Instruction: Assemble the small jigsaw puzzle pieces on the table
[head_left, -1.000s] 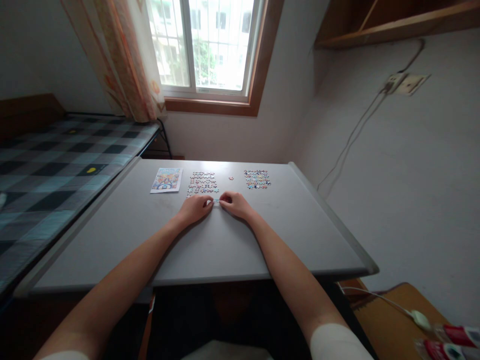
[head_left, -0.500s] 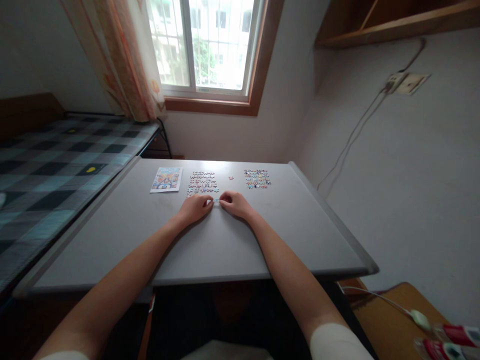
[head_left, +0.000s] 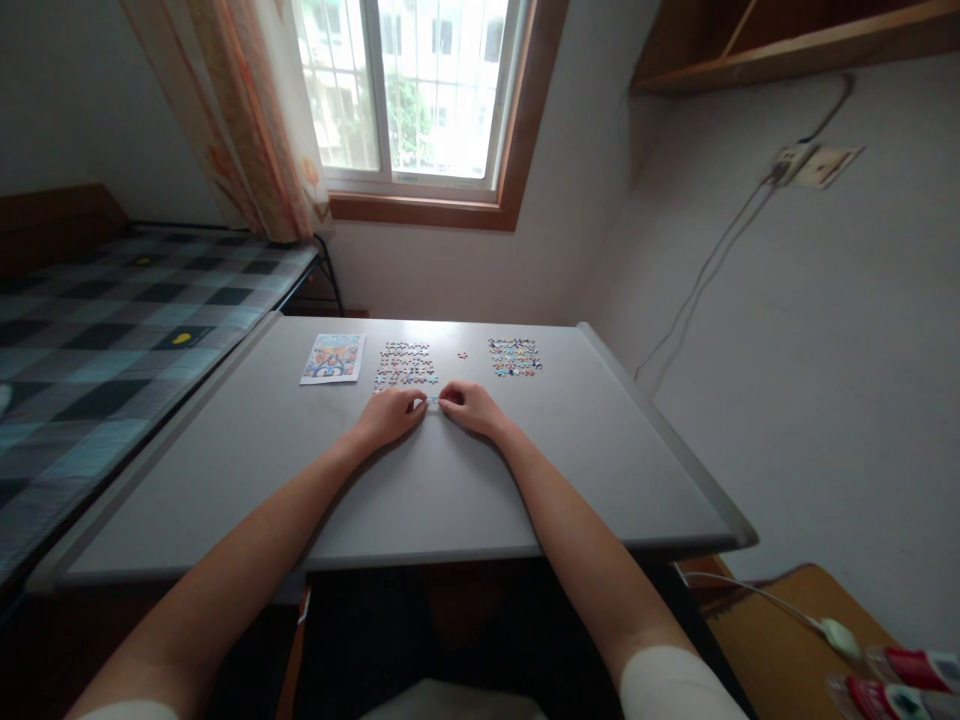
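Observation:
My left hand (head_left: 393, 413) and my right hand (head_left: 469, 405) rest close together on the grey-white table. Between their pinched fingertips lies a small pale-blue jigsaw puzzle piece (head_left: 433, 401), gripped from both sides; whether it is one piece or two joined is too small to tell. Just beyond my left hand, rows of jigsaw pieces (head_left: 406, 364) are spread out, the nearest row partly hidden by that hand. A single reddish piece (head_left: 462, 355) lies apart, past my right hand. Another block of pieces (head_left: 515, 357) sits farther right.
A printed picture sheet (head_left: 333, 359) lies left of the pieces on the table (head_left: 450, 500). A bed with a checked cover (head_left: 172, 330) stands at the left. White wall borders the right side. A small wooden stand (head_left: 795, 610) holds a charger (head_left: 838, 637) and red-labelled bottles (head_left: 911, 668).

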